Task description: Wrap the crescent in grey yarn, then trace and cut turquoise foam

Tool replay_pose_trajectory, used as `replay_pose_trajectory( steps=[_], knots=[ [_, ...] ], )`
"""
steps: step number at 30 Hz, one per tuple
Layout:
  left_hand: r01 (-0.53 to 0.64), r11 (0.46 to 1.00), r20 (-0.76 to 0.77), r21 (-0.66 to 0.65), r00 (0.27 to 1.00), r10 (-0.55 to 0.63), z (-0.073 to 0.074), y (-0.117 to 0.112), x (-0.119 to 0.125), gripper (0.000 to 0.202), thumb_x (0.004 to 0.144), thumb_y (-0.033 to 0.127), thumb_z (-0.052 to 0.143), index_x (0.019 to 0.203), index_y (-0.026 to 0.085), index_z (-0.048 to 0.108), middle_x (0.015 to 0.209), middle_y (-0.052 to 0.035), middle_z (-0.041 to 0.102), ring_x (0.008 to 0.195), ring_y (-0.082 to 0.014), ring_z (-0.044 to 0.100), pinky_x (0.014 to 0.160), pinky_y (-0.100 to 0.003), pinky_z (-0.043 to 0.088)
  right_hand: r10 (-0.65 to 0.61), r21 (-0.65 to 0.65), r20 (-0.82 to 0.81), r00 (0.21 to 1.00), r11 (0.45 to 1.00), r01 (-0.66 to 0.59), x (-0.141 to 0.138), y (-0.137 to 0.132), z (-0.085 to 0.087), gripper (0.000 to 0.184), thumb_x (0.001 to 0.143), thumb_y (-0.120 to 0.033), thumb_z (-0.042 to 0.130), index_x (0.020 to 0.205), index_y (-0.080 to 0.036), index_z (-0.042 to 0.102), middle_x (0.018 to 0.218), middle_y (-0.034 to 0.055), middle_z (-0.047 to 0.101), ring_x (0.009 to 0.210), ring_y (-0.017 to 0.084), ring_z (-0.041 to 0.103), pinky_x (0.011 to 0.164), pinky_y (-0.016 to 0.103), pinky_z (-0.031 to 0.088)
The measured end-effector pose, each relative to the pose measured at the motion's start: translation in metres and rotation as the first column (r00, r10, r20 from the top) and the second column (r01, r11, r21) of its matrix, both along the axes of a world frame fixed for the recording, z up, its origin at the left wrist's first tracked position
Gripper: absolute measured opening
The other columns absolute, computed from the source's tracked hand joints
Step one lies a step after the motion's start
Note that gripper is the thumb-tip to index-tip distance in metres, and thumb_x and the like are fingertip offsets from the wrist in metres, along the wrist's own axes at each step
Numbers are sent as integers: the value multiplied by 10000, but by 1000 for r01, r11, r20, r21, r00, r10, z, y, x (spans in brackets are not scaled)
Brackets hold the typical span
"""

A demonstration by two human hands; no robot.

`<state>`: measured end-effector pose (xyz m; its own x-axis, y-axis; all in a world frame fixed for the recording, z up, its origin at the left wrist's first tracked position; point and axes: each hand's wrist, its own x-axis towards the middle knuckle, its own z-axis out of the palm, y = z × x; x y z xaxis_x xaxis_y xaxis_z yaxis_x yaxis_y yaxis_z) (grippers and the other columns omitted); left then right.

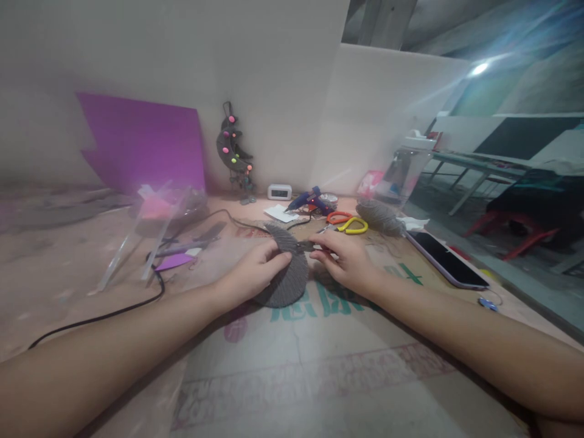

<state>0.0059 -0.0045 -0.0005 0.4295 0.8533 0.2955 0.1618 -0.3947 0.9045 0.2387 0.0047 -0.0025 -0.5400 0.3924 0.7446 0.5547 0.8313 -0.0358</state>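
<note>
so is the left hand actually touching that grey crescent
Touching. The head view shows it: the thumb of the left hand lies over the left part of the grey crescent, covering some of its ridged surface.

The grey crescent (292,281) looks matt and ribbed to me, covered in fibrous yarn; the yarn ball (376,216) has the same dull, woolly surface. The purple sheet (150,143) is smooth and paper-like. The phone (447,258) is glossy, the bottle (404,173) clear, shiny plastic. The yellow handles (358,230) look like smooth plastic, the printed sheet (292,359) like dull cardboard.
</note>
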Motion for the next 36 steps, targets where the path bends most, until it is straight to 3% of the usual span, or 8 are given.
replay_pose_trajectory(
  steps=[9,18,23,27,29,31,33,36],
  knots=[
    [-13,999,-61,33,998,15,-3,0,-1,279,867,379,536,970,169,688,916,-53,723,942,-257,678,898,-378,528,-37,-8,27,999,999,37,-1,-1,3,196,1040,-293,551,1109,-164,681,856,78,736,712,187,654,667,301,503],
    [-42,998,-17,-57,999,41,-4,4,1,245,869,387,604,965,166,648,918,-54,736,911,-245,688,774,-331,547,-29,-30,-25,999,999,28,-2,-3,2,208,1041,-338,547,1131,-196,668,850,53,724,688,175,635,633,288,488],
    [-37,982,39,-188,998,45,-7,4,1,608,846,381,706,1358,157,467,812,10,686,704,-164,641,589,-230,456,-38,-47,9,999,998,39,-3,-3,3,224,1039,-351,550,1131,-194,680,835,53,725,682,179,635,634,291,484],
    [-185,981,17,-53,982,186,-4,5,-3,871,859,374,697,1583,148,268,874,19,619,700,-137,575,658,-253,458,-84,-106,25,996,991,86,-4,-3,3,233,1034,-357,567,1135,-186,688,914,80,750,718,186,656,657,299,500],
    [-298,949,-38,99,952,303,-2,6,-5,720,848,381,705,1497,168,476,1001,-26,608,767,-145,559,734,-282,477,-104,-116,40,994,987,108,-3,-2,3,244,1035,-366,568,1138,-183,692,897,77,747,705,185,653,649,298,494],
    [-316,925,-100,210,935,342,-1,7,-7,460,862,411,690,1260,180,693,1063,-57,602,847,-171,567,799,-309,489,-112,-98,64,992,988,117,-3,-1,3,263,1036,-376,566,1132,-170,698,873,77,740,706,192,655,647,301,488],
    [-252,936,-137,245,947,291,0,6,-9,331,891,440,660,1083,193,767,1041,-65,611,933,-204,593,857,-333,493,-108,-69,93,990,991,114,-3,-1,3,282,1038,-387,563,1123,-158,704,861,81,736,723,201,664,657,307,491],
    [-202,938,-130,280,961,246,2,2,-8,268,891,424,665,1002,207,777,983,-49,620,998,-225,608,931,-360,476,-92,10,135,987,996,92,-3,-1,2,295,1043,-393,552,1125,-157,709,860,87,741,735,208,669,659,312,486]
  ],
)
